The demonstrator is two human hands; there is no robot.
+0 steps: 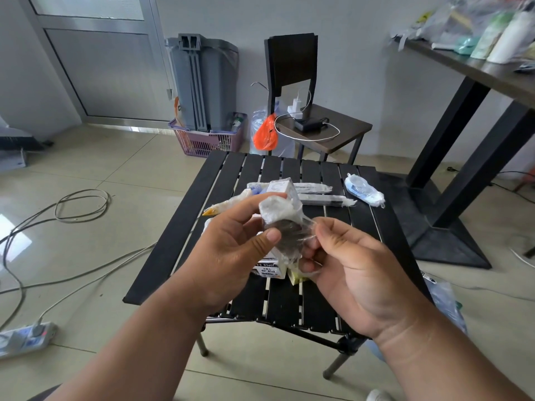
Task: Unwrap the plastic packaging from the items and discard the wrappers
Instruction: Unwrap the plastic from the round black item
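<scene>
Above the black slatted table [185, 227], my left hand [231, 250] grips a small white box [282, 189] partly covered in clear plastic wrap [286, 227]. My right hand [356, 264] pinches a stretched piece of that wrap and pulls it off to the right. Under my hands lie a white labelled box [267, 269] and a yellow item [295, 276]. Farther back on the table are wrapped syringes [324, 199], a wrapped yellow-tipped item [228, 205] and a wrapped blue item [364, 192].
A dark chair [312, 117] with a charger and cable stands behind the table, an orange bag [265, 134] hanging from it. A grey bin [202, 82] sits in a purple basket [208, 140]. Cables and a power strip [23, 338] lie on the floor at left. A tall table [469, 70] is at right.
</scene>
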